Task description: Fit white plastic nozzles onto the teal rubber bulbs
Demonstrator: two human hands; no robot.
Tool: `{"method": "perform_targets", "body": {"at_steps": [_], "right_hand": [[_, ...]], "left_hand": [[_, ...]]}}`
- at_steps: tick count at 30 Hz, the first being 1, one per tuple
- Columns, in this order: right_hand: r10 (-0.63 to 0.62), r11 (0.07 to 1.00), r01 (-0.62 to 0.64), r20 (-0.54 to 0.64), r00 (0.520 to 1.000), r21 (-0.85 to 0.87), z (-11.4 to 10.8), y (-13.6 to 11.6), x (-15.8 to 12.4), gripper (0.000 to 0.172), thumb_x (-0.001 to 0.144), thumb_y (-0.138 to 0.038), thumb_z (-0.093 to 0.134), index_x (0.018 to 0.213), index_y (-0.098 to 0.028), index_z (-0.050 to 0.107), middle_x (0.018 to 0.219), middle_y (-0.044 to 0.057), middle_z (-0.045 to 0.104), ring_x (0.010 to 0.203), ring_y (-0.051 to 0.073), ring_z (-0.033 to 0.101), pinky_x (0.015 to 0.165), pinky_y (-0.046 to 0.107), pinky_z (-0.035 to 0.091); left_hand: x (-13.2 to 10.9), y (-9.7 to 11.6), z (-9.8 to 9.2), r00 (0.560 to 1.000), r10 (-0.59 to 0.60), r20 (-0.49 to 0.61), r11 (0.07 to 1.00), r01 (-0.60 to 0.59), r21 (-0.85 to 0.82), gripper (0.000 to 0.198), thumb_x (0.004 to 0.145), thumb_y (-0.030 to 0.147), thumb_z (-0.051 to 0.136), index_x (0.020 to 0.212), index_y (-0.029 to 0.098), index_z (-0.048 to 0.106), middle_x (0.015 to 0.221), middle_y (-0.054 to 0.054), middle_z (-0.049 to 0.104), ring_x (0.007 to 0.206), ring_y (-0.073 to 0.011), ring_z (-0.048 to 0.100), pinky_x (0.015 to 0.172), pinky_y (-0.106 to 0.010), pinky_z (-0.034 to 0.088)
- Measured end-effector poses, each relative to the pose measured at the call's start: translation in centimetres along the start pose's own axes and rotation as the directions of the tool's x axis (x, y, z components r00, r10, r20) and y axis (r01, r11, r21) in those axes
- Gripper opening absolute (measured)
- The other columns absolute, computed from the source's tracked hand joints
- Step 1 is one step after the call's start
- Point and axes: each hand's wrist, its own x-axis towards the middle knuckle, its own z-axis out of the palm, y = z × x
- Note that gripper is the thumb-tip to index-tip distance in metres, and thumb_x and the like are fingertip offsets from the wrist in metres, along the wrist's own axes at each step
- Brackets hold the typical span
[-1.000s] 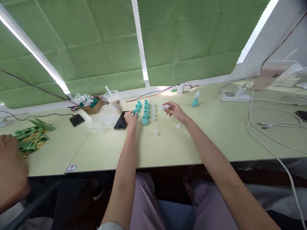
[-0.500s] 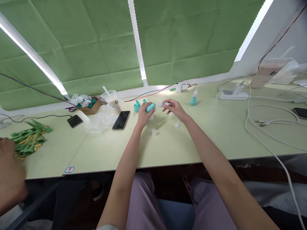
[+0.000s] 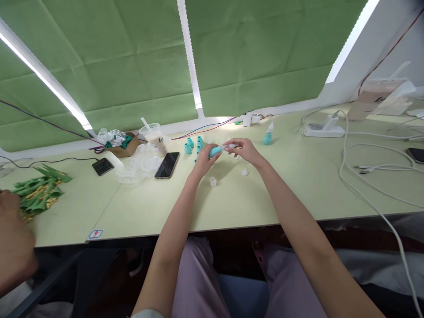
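My left hand (image 3: 202, 161) is closed round a teal rubber bulb (image 3: 215, 152), held above the pale green table (image 3: 232, 198). My right hand (image 3: 244, 151) pinches a small clear plastic tip (image 3: 229, 146) whose end meets the bulb's mouth. Behind my hands stand several more teal bulbs (image 3: 194, 145). Small clear caps (image 3: 213, 181) lie on the table just in front of my hands. A finished teal bulb with a white tip (image 3: 267, 137) stands apart to the right.
A black phone (image 3: 168, 165) lies left of my hands, beside crumpled clear plastic (image 3: 137, 163), a lidded drink cup (image 3: 154, 136) and a cardboard box (image 3: 124, 145). Another phone (image 3: 103, 166) and green cones (image 3: 41, 190) lie further left, near another person's hand (image 3: 15, 238). White cables (image 3: 371, 176) and a power strip (image 3: 324, 130) sit right.
My left hand picked a teal bulb from the group and carried it right, up to my right hand. The clear tip now meets the bulb's mouth.
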Motion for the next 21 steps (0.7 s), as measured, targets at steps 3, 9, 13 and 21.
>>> {"method": "perform_targets", "body": {"at_steps": [3,9,13,21], "right_hand": [[0.033,0.999,-0.033,0.029,0.999,0.000,-0.22,0.24,0.06,0.035,0.066,-0.044,0.072,0.090,-0.018,0.071,0.077,0.004,0.066,0.063,0.013,0.059,0.052,0.024,0.050],[0.082,0.994,-0.087,0.070,0.994,0.069,-0.56,0.17,-0.06,0.035,0.063,-0.039,0.075,0.089,-0.016,0.072,0.070,0.002,0.066,0.064,0.015,0.063,0.066,0.031,0.056],[0.102,0.993,-0.107,0.079,0.992,0.059,-0.55,0.12,-0.12,0.034,0.062,-0.035,0.076,0.090,-0.016,0.073,0.068,0.003,0.068,0.067,0.017,0.066,0.068,0.032,0.057],[0.098,0.993,-0.104,0.096,0.991,0.062,-0.35,0.79,0.12,0.031,0.062,-0.032,0.076,0.089,-0.016,0.074,0.066,0.002,0.069,0.066,0.020,0.068,0.070,0.033,0.058]], "left_hand": [[-0.10,-0.11,0.12,1.000,0.009,0.022,0.999,-0.010,0.052,0.025,0.085,0.036,0.052,0.104,0.019,0.056,0.099,-0.006,0.062,0.091,-0.0181,0.058,0.081,-0.029,0.044],[-0.23,0.34,0.28,1.000,-0.017,0.018,0.990,0.014,0.138,0.026,0.084,0.036,0.056,0.102,0.019,0.059,0.097,-0.006,0.065,0.089,-0.0194,0.060,0.077,-0.029,0.044],[-0.28,0.56,0.43,0.999,-0.043,0.017,0.983,0.039,0.177,0.026,0.082,0.040,0.057,0.099,0.021,0.062,0.094,-0.003,0.066,0.084,-0.0191,0.061,0.072,-0.028,0.043],[-0.29,0.68,0.78,0.993,-0.120,-0.006,0.974,0.119,0.193,0.027,0.081,0.045,0.058,0.097,0.024,0.066,0.095,-0.003,0.068,0.088,-0.0208,0.061,0.072,-0.028,0.041]]}}
